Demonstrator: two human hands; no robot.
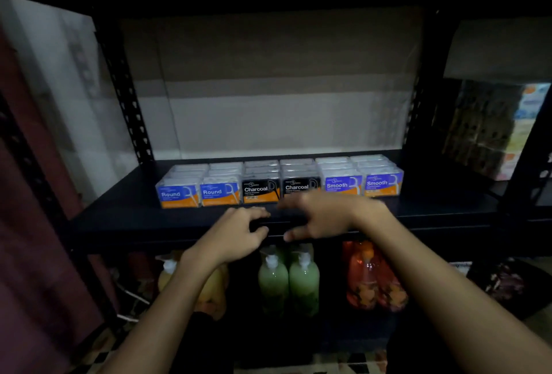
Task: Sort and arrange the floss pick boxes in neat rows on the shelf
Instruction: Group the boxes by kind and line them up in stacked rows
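Both bare forearms reach forward, converging toward twelve o'clock. The left hand [236,233] lies palm down, fingers loosely curled, holding nothing. The right hand [321,215], just at its two o'clock, spreads its fingers toward nine o'clock, thumb low, slightly blurred.

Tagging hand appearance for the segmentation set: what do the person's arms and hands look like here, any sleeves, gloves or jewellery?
Both forearms are bare all the way to the frame's bottom edge; no sleeves show. The left hand and right hand wear no gloves. No watch, bracelet or ring is visible, though the light is dim and the right hand's fingers are motion-blurred, so small items could be missed.
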